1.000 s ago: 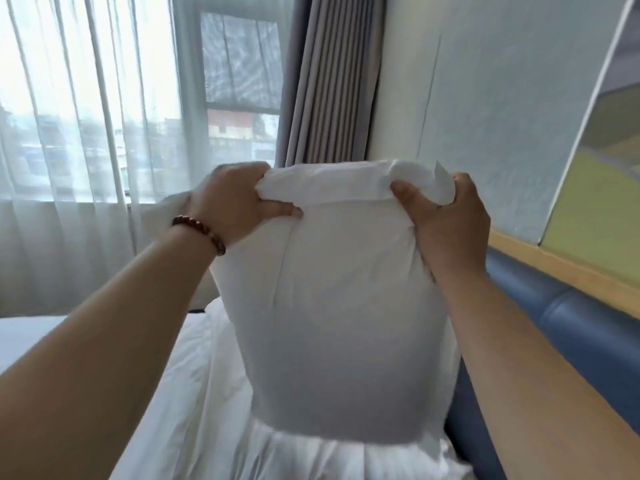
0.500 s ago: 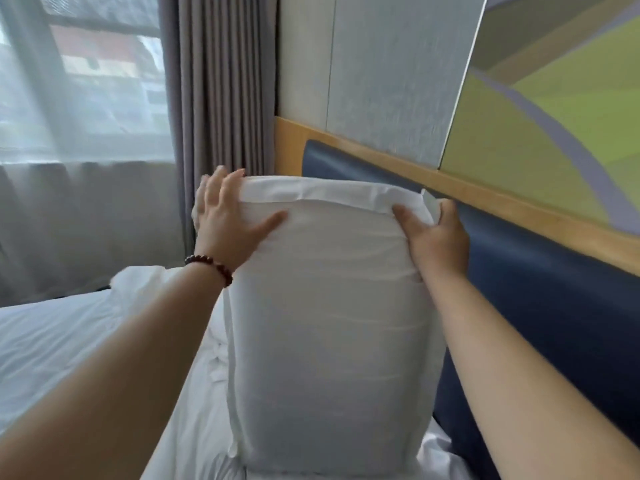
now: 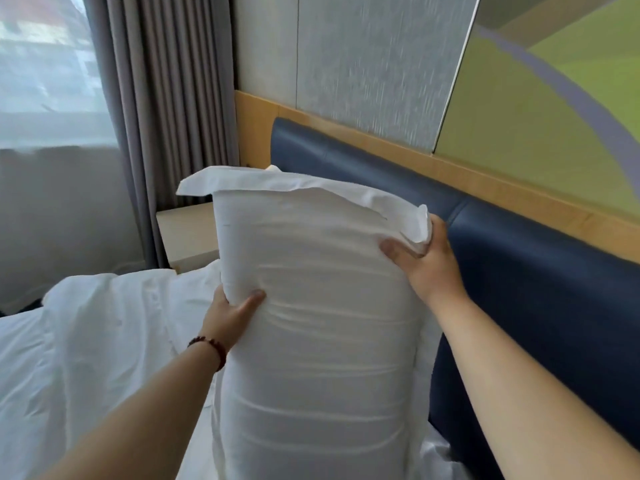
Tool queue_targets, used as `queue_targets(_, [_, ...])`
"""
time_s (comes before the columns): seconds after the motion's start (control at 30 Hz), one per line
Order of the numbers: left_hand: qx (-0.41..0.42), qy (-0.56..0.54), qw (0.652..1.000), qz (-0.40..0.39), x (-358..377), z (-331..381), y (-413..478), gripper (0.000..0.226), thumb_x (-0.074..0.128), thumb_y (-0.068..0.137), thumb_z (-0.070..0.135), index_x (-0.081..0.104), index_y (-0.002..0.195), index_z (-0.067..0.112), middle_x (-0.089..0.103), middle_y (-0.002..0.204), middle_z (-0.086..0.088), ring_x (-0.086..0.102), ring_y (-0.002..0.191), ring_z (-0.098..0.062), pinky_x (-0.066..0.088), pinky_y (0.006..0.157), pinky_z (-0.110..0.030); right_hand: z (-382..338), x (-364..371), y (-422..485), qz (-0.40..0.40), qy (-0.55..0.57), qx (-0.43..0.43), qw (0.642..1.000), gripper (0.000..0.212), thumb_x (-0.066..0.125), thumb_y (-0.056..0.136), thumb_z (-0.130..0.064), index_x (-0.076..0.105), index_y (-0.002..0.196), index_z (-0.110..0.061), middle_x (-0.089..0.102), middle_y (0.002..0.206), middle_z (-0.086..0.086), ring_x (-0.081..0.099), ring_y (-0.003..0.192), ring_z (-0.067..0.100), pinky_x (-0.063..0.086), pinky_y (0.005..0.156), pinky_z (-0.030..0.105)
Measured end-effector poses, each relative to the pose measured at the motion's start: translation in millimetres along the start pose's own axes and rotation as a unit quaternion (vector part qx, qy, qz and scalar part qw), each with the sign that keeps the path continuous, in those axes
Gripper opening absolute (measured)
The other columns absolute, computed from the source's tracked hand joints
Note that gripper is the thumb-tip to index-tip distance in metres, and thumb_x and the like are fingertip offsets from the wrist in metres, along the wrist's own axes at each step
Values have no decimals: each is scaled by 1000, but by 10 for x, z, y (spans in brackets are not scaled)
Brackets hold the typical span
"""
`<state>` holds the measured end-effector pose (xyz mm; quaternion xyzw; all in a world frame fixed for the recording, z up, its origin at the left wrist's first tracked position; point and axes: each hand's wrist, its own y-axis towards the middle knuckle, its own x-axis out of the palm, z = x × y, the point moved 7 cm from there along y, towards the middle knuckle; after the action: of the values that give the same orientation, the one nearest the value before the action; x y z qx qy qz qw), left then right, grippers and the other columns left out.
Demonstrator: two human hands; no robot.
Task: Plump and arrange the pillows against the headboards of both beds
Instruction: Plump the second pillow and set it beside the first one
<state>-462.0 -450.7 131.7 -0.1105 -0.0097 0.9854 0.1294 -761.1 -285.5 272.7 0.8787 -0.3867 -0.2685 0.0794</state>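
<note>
Both hands' grip holds the unlabelled white pillow upright.

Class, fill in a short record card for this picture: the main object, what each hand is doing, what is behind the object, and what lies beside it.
Main object: white pillow, stood on end on the bed
Left hand: grips the pillow's left edge, about halfway up
Right hand: pinches the pillowcase flap at the top right corner
Behind: blue padded headboard with a wooden frame
Beside: rumpled white duvet to the left; grey curtain beyond
</note>
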Motion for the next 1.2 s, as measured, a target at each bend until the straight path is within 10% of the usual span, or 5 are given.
queue_targets(0.37, [71, 102, 992, -19, 542, 748, 1019, 57, 67, 76, 64, 60, 103, 15, 63, 92, -1, 57, 85, -23, 40, 74, -33, -209, -303, 208, 199, -115, 11, 973, 74, 70, 77, -60, 40, 130, -19, 51, 105, -4, 51, 91, 17, 41, 71, 30])
queue_targets(0.87, [122, 144, 974, -125, 1434, -381, 1093, 77, 37, 88, 62, 14, 154, 28, 51, 139, -10, 47, 126, -32, 38, 106, -50, 852, 189, -323, 330, -172, 35, 927, 96, 72, 76, -59, 16, 151, -39, 28, 146, 9, 42, 124, 31, 46, 98, 49])
queue_targets(1.2, [149, 152, 966, -148, 1694, -278, 749, 86, 32, 72, 75, 20, 150, 41, 56, 119, -3, 47, 117, -26, 38, 102, -49, 906, -126, -798, 322, -73, 101, 939, 111, 84, 66, -51, 15, 152, -39, 29, 123, -6, 33, 94, -3, 30, 78, 4])
